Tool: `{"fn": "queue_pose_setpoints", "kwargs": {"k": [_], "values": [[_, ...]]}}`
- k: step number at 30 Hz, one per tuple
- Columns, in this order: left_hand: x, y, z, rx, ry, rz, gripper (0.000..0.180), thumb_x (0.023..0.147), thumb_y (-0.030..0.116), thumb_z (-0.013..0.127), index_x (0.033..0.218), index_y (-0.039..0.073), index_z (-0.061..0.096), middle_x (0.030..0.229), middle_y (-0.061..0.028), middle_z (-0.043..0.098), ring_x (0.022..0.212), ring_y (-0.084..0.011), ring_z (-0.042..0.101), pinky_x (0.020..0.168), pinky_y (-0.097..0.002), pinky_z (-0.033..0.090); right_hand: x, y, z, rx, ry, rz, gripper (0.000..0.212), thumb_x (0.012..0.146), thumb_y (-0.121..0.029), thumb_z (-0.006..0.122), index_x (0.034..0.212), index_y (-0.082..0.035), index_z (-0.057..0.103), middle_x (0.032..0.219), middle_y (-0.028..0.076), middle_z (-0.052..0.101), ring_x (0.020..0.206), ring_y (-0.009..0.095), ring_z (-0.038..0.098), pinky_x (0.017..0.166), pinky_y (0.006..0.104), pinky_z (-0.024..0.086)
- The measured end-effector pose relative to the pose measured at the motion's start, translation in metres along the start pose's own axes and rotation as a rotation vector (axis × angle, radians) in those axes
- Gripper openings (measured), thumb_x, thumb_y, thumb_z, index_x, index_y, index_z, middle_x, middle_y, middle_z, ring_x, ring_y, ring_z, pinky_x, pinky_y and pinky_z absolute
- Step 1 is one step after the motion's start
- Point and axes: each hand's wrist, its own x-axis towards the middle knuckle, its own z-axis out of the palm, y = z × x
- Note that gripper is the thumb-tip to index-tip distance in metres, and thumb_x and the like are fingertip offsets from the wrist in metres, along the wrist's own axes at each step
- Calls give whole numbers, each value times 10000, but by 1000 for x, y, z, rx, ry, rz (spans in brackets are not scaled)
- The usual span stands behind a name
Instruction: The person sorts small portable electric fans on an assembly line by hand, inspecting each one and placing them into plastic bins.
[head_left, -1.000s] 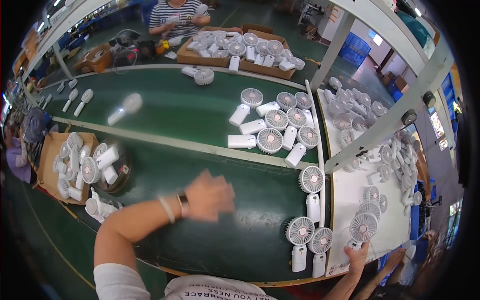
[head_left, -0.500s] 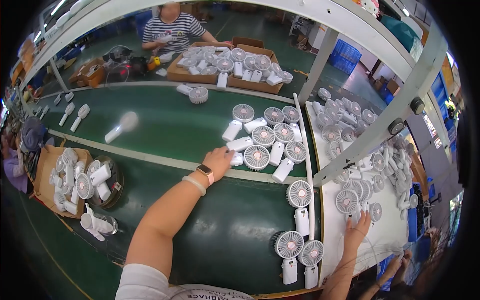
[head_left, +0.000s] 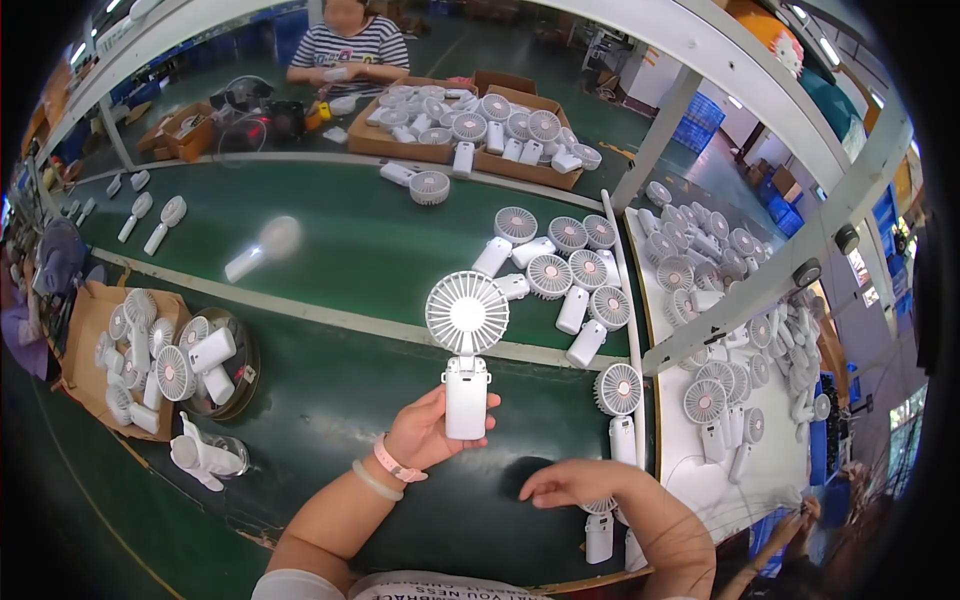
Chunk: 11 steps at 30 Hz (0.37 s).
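Note:
My left hand [head_left: 425,430] grips a white handheld fan [head_left: 467,400] by its body, with the round grille standing upright above my fingers over the green bench. My right hand [head_left: 560,485] hovers to the right of it, fingers loosely bent toward the left, with nothing visible in them. Below my right hand, another white fan [head_left: 599,538] is partly covered by that hand. A further fan [head_left: 618,390] lies just beyond, along the white rail. Ahead of my left hand, several white fans [head_left: 549,276] lie bunched on the green belt.
A white side table [head_left: 690,480] on the right bears heaps of fans. Fans fill a carton [head_left: 82,345] and a round tub [head_left: 250,385] at left. A metal upright [head_left: 740,310] stands at right. A co-worker [head_left: 350,50] sits across, behind cartons of fans. Other hands [head_left: 795,520] show at lower right.
My left hand has come back from the bunch on the belt and now holds a fan upright. My right hand has moved left from the side table to over the bench.

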Motion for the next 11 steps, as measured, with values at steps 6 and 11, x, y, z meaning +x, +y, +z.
{"fn": "queue_pose_setpoints", "kwargs": {"k": [6, 11], "values": [[0, 14, -34, -88, -9, 117, 432, 883, 216, 493, 1265, 61, 361, 1231, -179, 453, 1031, -301, 524, 827, -454, 463, 117, -12, -38, 471, -159, 361, 283, 806, -128, 527, 1076, -45, 535, 865, 101, 615, 774, 221, 599, 686, 343, 484], [-5, 19, -54, 622, 345, 259, 725, 765, 291, 669, 1324, 116, 241, 1233, -158, 447, 1057, -309, 518, 876, -453, 451, 182, -51, -131, -204, 1122, -256, 199, 807, -138, 570, 987, -52, 568, 901, 176, 615, 863, 269, 619, 738, 406, 480]]}}
